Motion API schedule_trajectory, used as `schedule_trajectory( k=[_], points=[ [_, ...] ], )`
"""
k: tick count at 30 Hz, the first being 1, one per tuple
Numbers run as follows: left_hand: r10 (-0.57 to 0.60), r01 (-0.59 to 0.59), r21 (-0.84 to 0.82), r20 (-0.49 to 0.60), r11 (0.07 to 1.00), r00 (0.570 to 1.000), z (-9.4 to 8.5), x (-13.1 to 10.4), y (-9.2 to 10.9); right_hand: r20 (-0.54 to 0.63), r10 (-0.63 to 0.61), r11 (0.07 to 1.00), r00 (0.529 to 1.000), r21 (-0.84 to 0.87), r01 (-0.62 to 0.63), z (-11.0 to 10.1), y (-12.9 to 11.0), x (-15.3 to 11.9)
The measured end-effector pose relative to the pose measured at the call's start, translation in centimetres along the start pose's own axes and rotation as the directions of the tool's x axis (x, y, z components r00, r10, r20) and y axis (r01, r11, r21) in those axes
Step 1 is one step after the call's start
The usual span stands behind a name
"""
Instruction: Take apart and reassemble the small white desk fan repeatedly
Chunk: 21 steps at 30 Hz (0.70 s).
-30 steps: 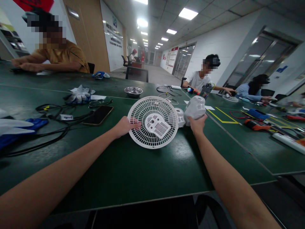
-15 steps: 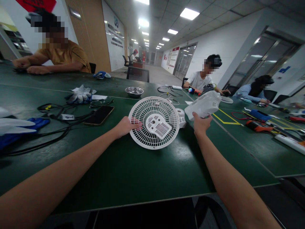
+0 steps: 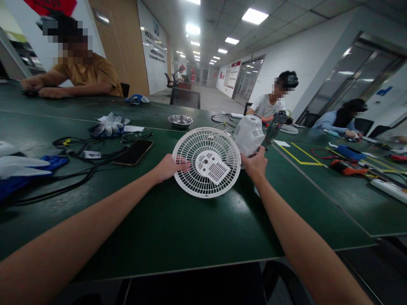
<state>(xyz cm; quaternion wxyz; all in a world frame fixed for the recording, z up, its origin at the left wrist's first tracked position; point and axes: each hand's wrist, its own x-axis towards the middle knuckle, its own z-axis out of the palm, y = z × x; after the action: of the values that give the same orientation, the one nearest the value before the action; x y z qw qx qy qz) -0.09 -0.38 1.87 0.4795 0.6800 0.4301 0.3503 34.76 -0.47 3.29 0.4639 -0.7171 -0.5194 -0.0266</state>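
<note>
My left hand (image 3: 168, 168) is closed on the left rim of a round white fan grille (image 3: 190, 182), thumb in front of the bars. A slotted white plate (image 3: 213, 166) sits at the middle of the grille, which is tilted up facing me. In my right hand (image 3: 257, 164) is a white plastic housing (image 3: 248, 136) with vent slots at its top, gripped near its lower end. The housing stands just right of the grille and covers whatever is behind it. Whether housing and grille touch, I cannot tell.
A steel bowl (image 3: 180, 121) stands behind the grille. Leftward lie a phone (image 3: 133, 152), black cables (image 3: 76, 176) and gloves (image 3: 110, 127). On the right are yellow tape marks (image 3: 302, 159) and an orange-black tool (image 3: 347, 167). Co-workers sit across the green table (image 3: 178, 237).
My right hand has moved the housing left, close to the grille, and turned it more upright. A dark clear cylinder behind it now shows. My left hand and the grille have hardly moved.
</note>
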Motion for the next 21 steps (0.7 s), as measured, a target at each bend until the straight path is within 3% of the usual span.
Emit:
schedule_trajectory(
  k=[4, 12, 21],
  points=[
    [0.007, -0.007, 0.021, 0.006, 1.0, 1.0, -0.1, -0.1, 0.0, -0.036, 0.026, 1.0, 0.999, -0.006, -0.026, -0.1, 0.4, 0.4],
    [-0.019, 0.019, -0.01, 0.014, 1.0, 1.0, -0.2, 0.4, -0.8, -0.221, 0.125, 0.992, 0.967, -0.001, -0.128, -1.4, 2.5, 2.4],
    [-0.004, 0.004, 0.028, 0.017, 1.0, 1.0, -0.4, 0.6, -1.1, -0.203, 0.227, 0.972, 0.953, 0.114, -0.207, -1.0, 3.6, 3.1]
  ],
)
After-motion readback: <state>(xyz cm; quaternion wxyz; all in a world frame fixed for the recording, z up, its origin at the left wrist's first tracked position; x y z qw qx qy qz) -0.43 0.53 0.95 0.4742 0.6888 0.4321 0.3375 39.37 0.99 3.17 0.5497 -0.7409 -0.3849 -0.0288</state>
